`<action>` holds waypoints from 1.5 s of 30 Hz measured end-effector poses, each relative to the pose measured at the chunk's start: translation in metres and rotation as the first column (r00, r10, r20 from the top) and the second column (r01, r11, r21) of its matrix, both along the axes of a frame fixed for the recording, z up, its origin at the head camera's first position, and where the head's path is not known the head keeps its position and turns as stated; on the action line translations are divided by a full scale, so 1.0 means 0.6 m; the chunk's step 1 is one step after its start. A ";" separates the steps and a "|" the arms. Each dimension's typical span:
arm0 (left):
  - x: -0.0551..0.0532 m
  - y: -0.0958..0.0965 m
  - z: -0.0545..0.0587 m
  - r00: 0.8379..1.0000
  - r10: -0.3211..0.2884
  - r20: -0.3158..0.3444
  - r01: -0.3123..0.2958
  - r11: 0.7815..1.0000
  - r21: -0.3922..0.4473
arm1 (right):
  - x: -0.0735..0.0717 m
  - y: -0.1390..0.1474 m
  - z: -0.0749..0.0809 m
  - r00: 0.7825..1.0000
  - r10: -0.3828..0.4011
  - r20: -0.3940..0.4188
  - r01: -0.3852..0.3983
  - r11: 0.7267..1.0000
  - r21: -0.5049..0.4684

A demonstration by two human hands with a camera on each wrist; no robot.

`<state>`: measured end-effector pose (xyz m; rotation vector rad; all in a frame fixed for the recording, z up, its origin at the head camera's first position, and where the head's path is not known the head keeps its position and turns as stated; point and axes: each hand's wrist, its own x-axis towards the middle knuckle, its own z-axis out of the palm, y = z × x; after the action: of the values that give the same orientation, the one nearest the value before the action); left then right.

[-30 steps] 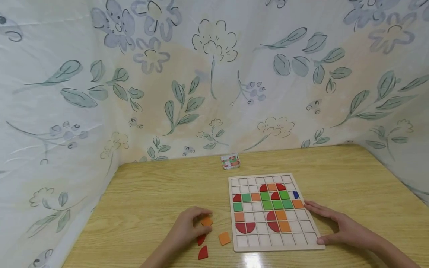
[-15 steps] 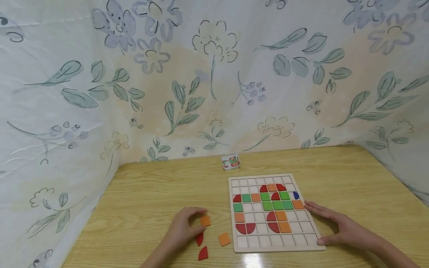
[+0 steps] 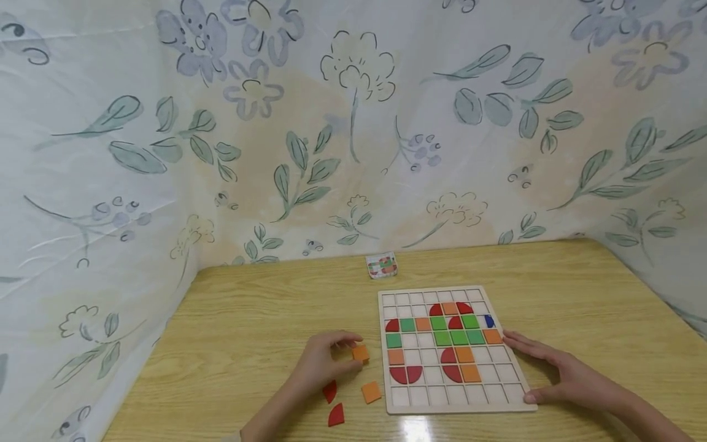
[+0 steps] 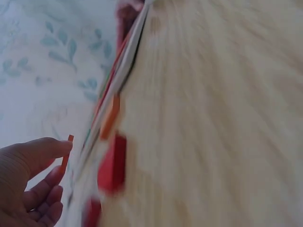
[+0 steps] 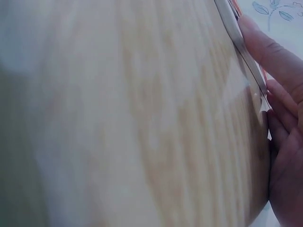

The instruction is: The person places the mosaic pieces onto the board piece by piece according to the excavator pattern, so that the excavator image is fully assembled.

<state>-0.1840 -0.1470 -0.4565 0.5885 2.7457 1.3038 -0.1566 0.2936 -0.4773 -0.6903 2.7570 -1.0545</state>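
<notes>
My left hand [image 3: 326, 359] pinches an orange square tile [image 3: 361, 353] between thumb and fingers, just left of the white grid board [image 3: 436, 396]. In the left wrist view that tile [image 4: 67, 153] is seen edge-on at the fingertips. Red quarter-circle tiles, green squares and orange squares fill part of the board, with a small blue piece [image 3: 489, 321] near its right edge. My right hand [image 3: 563, 374] rests along the board's right side, thumb at the near corner and fingers further up. In the right wrist view the thumb [image 5: 272, 49] touches the board's rim.
On the table [image 3: 265, 307] by the left hand lie a loose orange square [image 3: 371, 392] and two red quarter-circles, the nearer one [image 3: 336, 415] close to the front. A small pattern card [image 3: 381, 266] stands at the back, before a floral cloth [image 3: 353, 123].
My left hand has carried the orange tile off to the right, toward the board, away from the red quarter-circles. The right hand stays at the board's side.
</notes>
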 end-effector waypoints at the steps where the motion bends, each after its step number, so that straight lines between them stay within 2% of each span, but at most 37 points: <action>1: -0.003 0.011 0.003 1.000 -0.021 -0.007 0.021 1.000 -0.004 | 0.000 0.000 0.001 1.000 -0.005 -0.001 0.005 1.000 0.013; 3: -0.010 0.036 0.009 0.997 -0.070 -0.021 0.070 0.998 -0.003 | 0.001 0.002 0.002 1.000 -0.013 0.002 0.013 1.000 0.027; 7: -0.023 0.096 0.020 0.988 -0.157 -0.009 0.157 0.988 -0.001 | 0.003 0.005 0.002 1.000 -0.021 0.006 0.021 0.999 0.031; 11: -0.037 0.161 0.026 0.975 -0.221 -0.002 0.221 0.975 -0.031 | 0.003 0.006 0.002 1.000 -0.004 0.011 0.004 1.000 -0.016; 15: -0.050 0.223 0.028 0.961 -0.276 -0.031 0.270 0.954 -0.131 | 0.001 0.004 0.005 1.000 0.019 0.010 -0.018 0.999 -0.046; 21: -0.052 0.286 0.024 0.930 -0.362 -0.068 0.324 0.892 -0.317 | 0.000 0.000 0.009 1.000 0.023 0.008 -0.022 0.999 -0.026; 26: -0.050 0.315 0.019 0.905 -0.400 -0.144 0.311 0.854 -0.417 | 0.001 -0.002 0.008 0.998 0.057 0.025 -0.054 0.992 -0.111; 29: -0.049 0.323 0.016 0.900 -0.405 -0.162 0.299 0.843 -0.446 | 0.000 -0.002 0.008 0.998 0.067 0.020 -0.064 0.990 -0.129; 32: -0.049 0.326 0.016 0.901 -0.401 -0.166 0.293 0.844 -0.449 | 0.000 -0.003 0.008 0.998 0.068 0.008 -0.066 0.990 -0.123; 40: -0.047 0.324 0.018 0.907 -0.385 -0.169 0.292 0.866 -0.406 | -0.002 -0.004 0.009 0.997 0.081 -0.007 -0.081 0.987 -0.139; 45: -0.047 0.322 0.018 0.908 -0.393 -0.146 0.316 0.871 -0.377 | 0.001 -0.004 0.008 0.997 0.074 0.008 -0.073 0.987 -0.141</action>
<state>-0.2120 0.0463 -0.4459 1.1928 2.7445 0.6886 -0.1563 0.2914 -0.4727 -0.7930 2.6428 -1.2422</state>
